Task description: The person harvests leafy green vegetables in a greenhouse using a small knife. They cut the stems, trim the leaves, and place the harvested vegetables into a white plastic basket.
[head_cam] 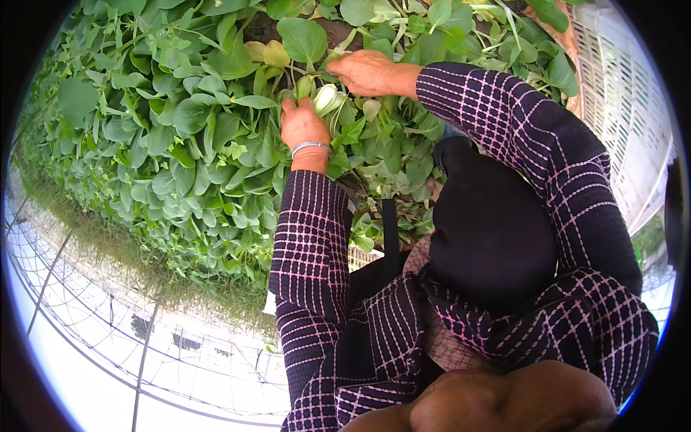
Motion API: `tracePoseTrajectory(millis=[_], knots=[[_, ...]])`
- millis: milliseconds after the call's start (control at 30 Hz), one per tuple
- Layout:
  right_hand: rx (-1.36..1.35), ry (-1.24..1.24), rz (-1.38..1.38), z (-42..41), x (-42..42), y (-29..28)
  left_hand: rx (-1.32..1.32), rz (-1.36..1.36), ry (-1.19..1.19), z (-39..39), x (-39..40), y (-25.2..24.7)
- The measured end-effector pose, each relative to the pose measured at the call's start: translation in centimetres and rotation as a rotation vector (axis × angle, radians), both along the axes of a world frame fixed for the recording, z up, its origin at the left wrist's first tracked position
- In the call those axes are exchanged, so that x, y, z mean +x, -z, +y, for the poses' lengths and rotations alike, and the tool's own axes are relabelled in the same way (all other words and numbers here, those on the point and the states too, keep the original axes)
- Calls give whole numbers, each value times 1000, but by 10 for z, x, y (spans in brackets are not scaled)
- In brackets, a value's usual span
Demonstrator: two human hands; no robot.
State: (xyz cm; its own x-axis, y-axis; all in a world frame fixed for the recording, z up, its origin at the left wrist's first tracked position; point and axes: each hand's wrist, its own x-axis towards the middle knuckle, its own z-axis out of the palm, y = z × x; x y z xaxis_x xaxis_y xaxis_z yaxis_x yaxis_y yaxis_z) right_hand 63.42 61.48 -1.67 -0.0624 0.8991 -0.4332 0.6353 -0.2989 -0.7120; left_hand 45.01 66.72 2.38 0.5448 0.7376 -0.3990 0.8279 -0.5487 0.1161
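My left hand (305, 125), with a silvery bangle at the wrist, is closed around leafy greens that look like bok choy. The pale, thick stalk base (325, 100) of one head sticks out beside its fingers, and a greener stalk base (305, 86) shows just above them. My right hand (363, 73) is a little up and to the right, its fingers curled round a thin, greyish, blade-like tool (323, 73) that is mostly hidden. The tool lies close to the stems of a standing plant with a broad round leaf (302, 40).
Dense leafy greens (183, 119) spread across the left. Bare soil (334, 32) shows near the top. A white slatted plastic crate (621, 108) stands at the right. My dark-trousered knee (491, 216) is close below my right arm. Wire netting (146, 345) bounds the lower left.
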Motion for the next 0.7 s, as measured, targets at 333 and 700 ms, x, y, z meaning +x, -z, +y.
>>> tracePoseTrajectory(millis=[333, 700], knots=[[-54, 126, 98, 2, 16, -15, -174, -496, -255, 23, -22, -8], [59, 650, 1186, 2, 50, -103, -1090, -950, -1003, 18, 31, -98]])
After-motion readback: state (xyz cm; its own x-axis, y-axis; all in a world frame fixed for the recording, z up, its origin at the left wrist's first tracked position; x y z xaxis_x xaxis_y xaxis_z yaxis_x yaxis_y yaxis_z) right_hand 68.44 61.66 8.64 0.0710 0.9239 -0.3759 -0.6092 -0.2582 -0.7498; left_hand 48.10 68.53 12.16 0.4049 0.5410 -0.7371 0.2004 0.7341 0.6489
